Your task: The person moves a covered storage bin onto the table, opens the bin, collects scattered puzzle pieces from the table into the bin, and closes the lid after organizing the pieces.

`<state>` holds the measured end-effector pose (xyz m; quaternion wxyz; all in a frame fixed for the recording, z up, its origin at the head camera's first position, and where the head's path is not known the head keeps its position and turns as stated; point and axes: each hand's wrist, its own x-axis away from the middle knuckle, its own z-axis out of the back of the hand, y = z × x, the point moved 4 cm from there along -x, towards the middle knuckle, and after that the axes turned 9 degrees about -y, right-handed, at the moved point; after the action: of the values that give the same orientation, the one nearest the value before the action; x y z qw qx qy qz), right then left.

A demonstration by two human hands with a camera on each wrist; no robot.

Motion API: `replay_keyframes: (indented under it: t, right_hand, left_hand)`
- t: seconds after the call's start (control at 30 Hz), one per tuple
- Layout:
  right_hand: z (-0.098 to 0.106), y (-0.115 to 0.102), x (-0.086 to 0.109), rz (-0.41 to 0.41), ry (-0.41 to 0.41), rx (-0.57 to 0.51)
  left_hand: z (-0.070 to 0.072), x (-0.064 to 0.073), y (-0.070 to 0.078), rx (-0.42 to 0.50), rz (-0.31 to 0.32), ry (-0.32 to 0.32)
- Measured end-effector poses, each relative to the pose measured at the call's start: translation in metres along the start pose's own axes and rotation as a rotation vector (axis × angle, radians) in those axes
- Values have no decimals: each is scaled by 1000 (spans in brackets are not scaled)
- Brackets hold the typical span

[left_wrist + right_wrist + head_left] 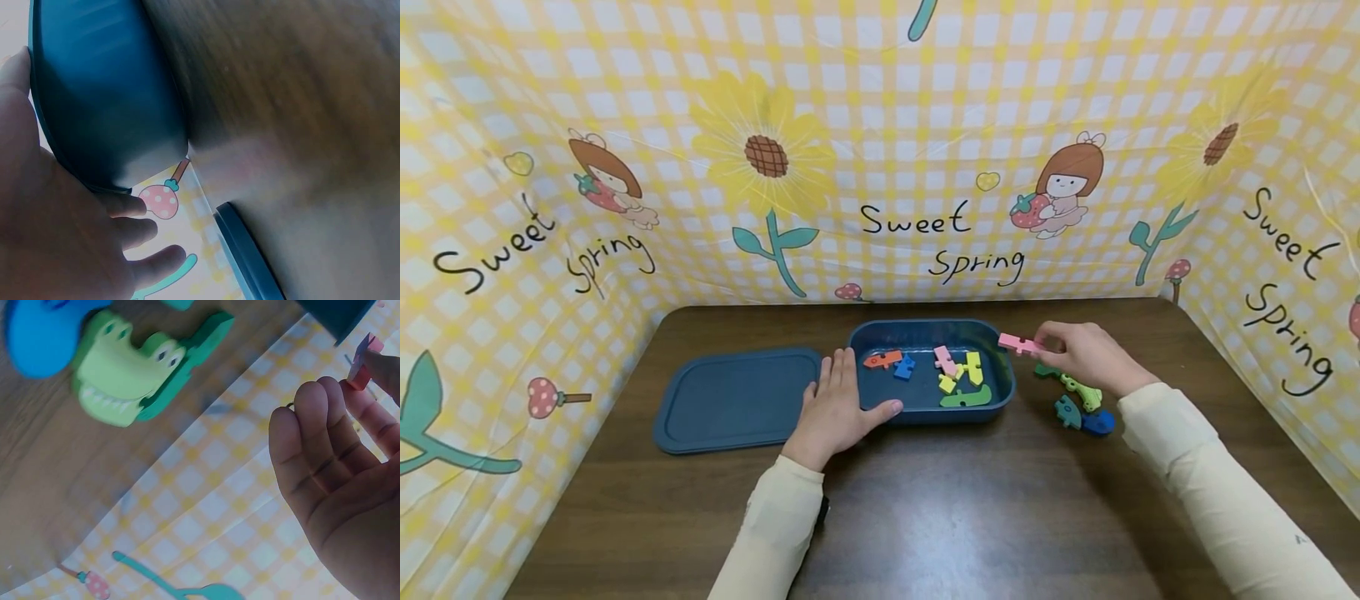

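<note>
A dark blue box (1004,394) stands mid-table and holds several foam puzzle pieces: orange (882,359), blue, pink, yellow and green (966,398). My left hand (838,407) rests flat against the box's left wall (106,100), fingers straight, thumb along the front. My right hand (1086,354) pinches a pink puzzle piece (1018,342) above the box's right rim; the piece's edge (362,362) shows between my fingertips. Under that hand lie a light green crocodile-head piece (122,378) (1086,393), a teal piece and a blue piece (1099,422).
The box's flat blue lid (737,398) lies to the left of the box. A yellow checked cloth (880,150) with sunflowers walls the brown table (940,517) on three sides.
</note>
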<state>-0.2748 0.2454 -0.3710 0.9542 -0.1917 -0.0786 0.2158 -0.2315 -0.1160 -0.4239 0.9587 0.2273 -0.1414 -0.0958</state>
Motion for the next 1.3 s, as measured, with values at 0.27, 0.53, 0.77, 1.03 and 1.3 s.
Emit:
replay_keyframes:
  t: [0.27, 0.53, 0.77, 1.03, 1.3]
  right_hand:
    - [-8, -19, -12, -8, 3, -13]
    - [-20, -39, -27, -41, -34, -28]
    - [-31, -62, -40, -18, -20, 18]
    - [-42, -81, -51, -87, -23, 91]
    - [-53, -101, -59, -69, -37, 104]
  left_hand:
    - [0, 1, 0, 8, -5, 3]
    - [1, 1, 1, 0, 1, -2]
    - [2, 2, 2, 1, -5, 3]
    - [2, 2, 1, 2, -3, -1]
    - [0, 0, -1, 2, 8, -7]
